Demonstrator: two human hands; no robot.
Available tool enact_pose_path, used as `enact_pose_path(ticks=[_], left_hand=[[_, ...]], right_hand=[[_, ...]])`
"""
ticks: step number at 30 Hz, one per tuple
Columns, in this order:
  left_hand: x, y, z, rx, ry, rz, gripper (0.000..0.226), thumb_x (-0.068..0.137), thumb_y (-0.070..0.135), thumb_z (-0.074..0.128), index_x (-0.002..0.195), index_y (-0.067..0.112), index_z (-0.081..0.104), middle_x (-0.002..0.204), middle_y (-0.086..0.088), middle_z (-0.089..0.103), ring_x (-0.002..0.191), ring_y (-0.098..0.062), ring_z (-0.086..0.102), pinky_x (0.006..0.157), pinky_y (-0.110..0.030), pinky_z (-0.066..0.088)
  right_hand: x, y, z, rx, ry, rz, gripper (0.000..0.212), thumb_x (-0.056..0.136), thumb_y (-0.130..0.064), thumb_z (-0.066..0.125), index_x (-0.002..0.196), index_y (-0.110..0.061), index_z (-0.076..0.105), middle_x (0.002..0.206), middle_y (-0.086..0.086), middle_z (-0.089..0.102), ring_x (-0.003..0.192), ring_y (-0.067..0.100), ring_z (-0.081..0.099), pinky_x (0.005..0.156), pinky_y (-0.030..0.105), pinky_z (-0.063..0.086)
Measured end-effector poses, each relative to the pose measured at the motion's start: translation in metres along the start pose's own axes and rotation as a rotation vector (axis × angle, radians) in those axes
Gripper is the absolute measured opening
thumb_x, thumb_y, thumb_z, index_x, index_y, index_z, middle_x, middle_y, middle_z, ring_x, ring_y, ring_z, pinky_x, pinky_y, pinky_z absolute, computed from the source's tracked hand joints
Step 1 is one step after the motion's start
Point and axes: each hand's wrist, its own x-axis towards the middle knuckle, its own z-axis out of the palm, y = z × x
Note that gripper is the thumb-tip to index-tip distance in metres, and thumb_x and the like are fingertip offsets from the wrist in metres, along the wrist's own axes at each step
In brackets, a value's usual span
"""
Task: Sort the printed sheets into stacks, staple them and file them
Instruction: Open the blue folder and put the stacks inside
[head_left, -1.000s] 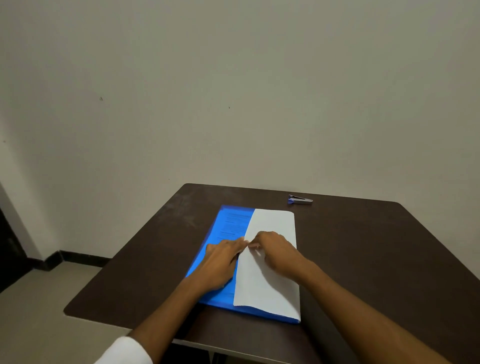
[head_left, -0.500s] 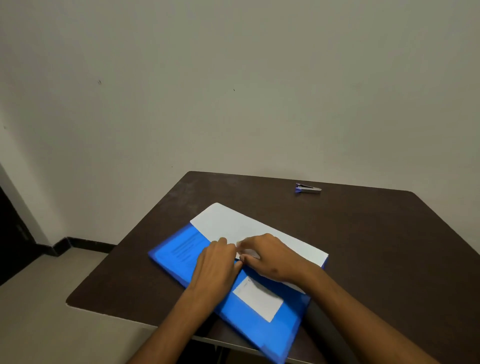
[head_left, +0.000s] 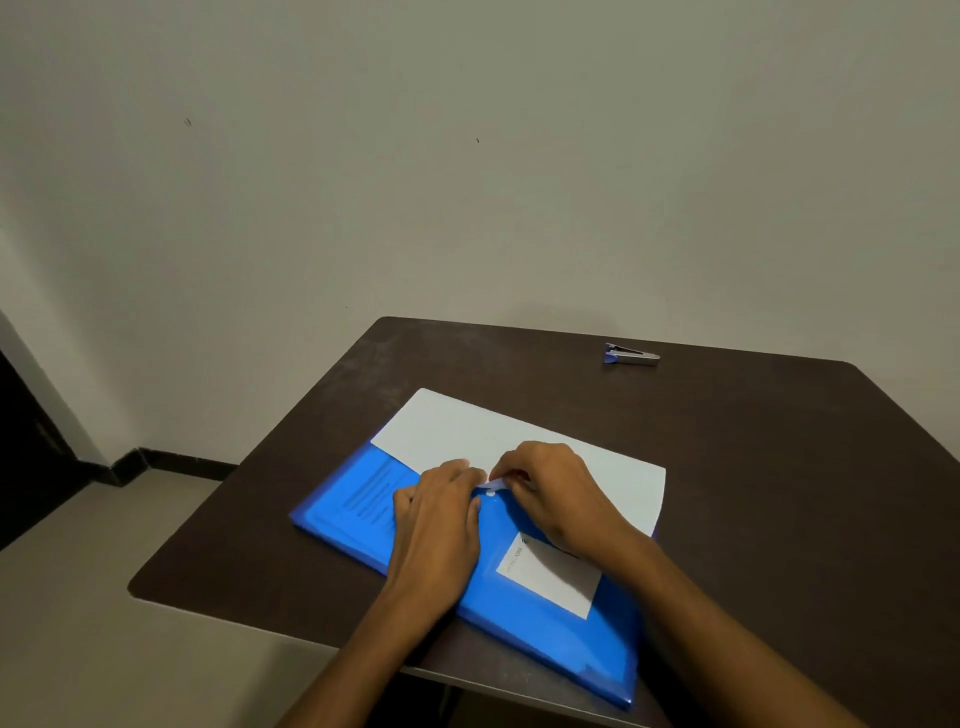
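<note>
Folder (head_left: 540, 629), blue and translucent, lies slantwise with its near corner over the tabletop's (head_left: 753, 441) near edge; if we press hard there, it could tip or slide off. Our left hand (head_left: 436, 525) rests on it, fingers together, while our right hand (head_left: 558, 493) seems to pinch the white flap's (head_left: 519, 436) tab at the snap (head_left: 491, 492), though the grip is partly hidden. A misaligned snap may buckle the sheets inside. Beyond, bare tabletop runs to the stapler (head_left: 631, 355) near the far edge.

Folder (head_left: 519, 618) on table (head_left: 779, 467), stapler (head_left: 631, 355) far behind it.
</note>
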Motion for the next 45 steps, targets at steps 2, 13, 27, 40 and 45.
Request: enact_pose_path(ticks=[2, 13, 27, 40, 45], left_hand=[[-0.001, 0.002, 0.002, 0.010, 0.031, -0.007, 0.035, 0.110, 0.034, 0.044, 0.144, 0.032, 0.048, 0.155, 0.011, 0.046, 0.142, -0.008, 0.040, 0.112, -0.027, 0.023], [0.000, 0.001, 0.003, -0.044, 0.026, -0.046, 0.025, 0.107, 0.028, 0.052, 0.131, 0.028, 0.056, 0.138, 0.010, 0.056, 0.128, -0.009, 0.048, 0.101, -0.025, 0.025], [-0.003, 0.010, -0.005, 0.041, -0.046, -0.028, 0.024, 0.108, 0.031, 0.046, 0.129, 0.030, 0.057, 0.150, 0.009, 0.048, 0.135, -0.008, 0.043, 0.112, -0.029, 0.027], [0.032, -0.019, -0.008, 0.331, -0.259, 0.043, 0.071, 0.104, 0.061, 0.003, 0.167, 0.030, 0.004, 0.175, 0.003, 0.003, 0.160, -0.016, 0.009, 0.128, -0.047, 0.018], [0.105, -0.019, 0.016, 0.382, -0.239, 0.010, 0.061, 0.112, 0.049, 0.019, 0.166, 0.022, 0.013, 0.174, -0.006, 0.013, 0.158, -0.022, 0.018, 0.125, -0.049, 0.022]], right_hand=[[0.002, 0.001, -0.002, 0.011, -0.005, -0.005, 0.026, 0.104, -0.015, 0.054, 0.113, -0.017, 0.079, 0.109, 0.002, 0.076, 0.096, 0.014, 0.067, 0.083, 0.017, 0.051], [-0.004, 0.005, 0.016, 0.061, 0.104, 0.003, 0.023, 0.104, -0.024, 0.060, 0.113, -0.023, 0.081, 0.108, -0.002, 0.078, 0.097, 0.015, 0.069, 0.086, 0.025, 0.056], [-0.025, 0.002, 0.018, -0.062, -0.011, -0.040, 0.029, 0.107, -0.036, 0.053, 0.126, -0.025, 0.072, 0.129, -0.007, 0.064, 0.116, 0.011, 0.055, 0.093, 0.018, 0.044], [0.009, 0.010, 0.009, -0.442, -0.211, 0.025, 0.076, 0.098, -0.069, 0.002, 0.166, -0.038, 0.012, 0.175, -0.004, 0.014, 0.161, 0.024, 0.014, 0.127, 0.048, 0.014], [0.075, 0.035, 0.017, -0.434, -0.163, 0.129, 0.058, 0.113, -0.048, 0.029, 0.165, -0.029, 0.018, 0.174, 0.000, 0.018, 0.160, 0.025, 0.018, 0.126, 0.046, 0.021]])
